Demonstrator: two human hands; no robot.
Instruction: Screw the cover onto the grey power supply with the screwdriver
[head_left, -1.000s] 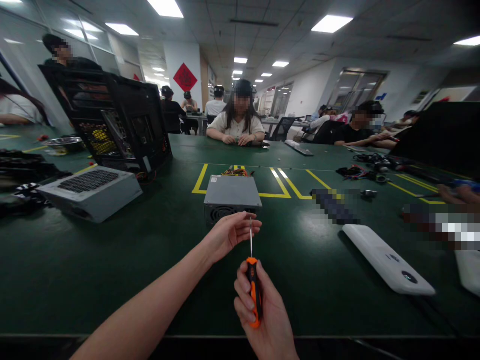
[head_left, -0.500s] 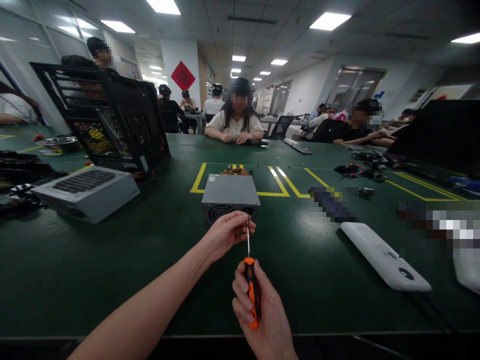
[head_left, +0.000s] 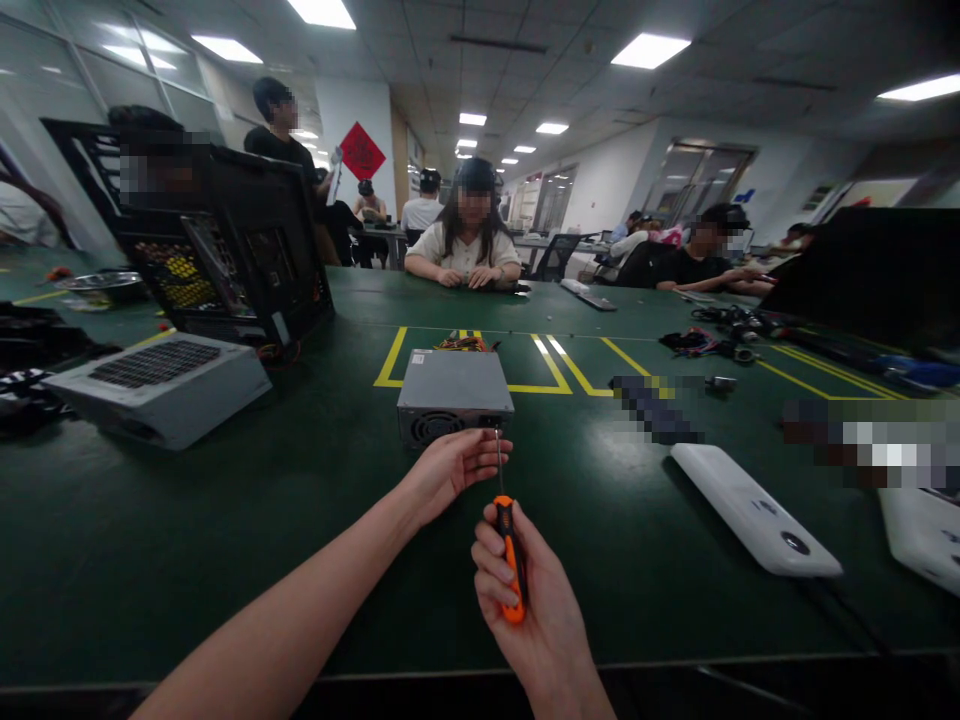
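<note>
My right hand (head_left: 529,590) is wrapped around the orange-and-black handle of a screwdriver (head_left: 512,560). Its thin metal shaft points away from me, with the tip at the front face of a grey power supply unit (head_left: 455,382); whether it touches cannot be made out. Just in front of that face, my left hand (head_left: 461,465) is open, its fingers extended beside the shaft and holding nothing I can see. A round fan grille shows on the unit's front, and colored wires (head_left: 466,342) lie behind it.
A second power supply (head_left: 169,390) lies left, before an open black computer case (head_left: 225,240). A white device (head_left: 754,510) with a cable is on the right. Yellow tape (head_left: 540,389) marks the green table. Across it sits a person (head_left: 463,245).
My right hand has moved the screwdriver slightly forward, toward the power supply. The left fingers have loosened from a pinch near the tip and spread out. My view has shifted slightly right.
</note>
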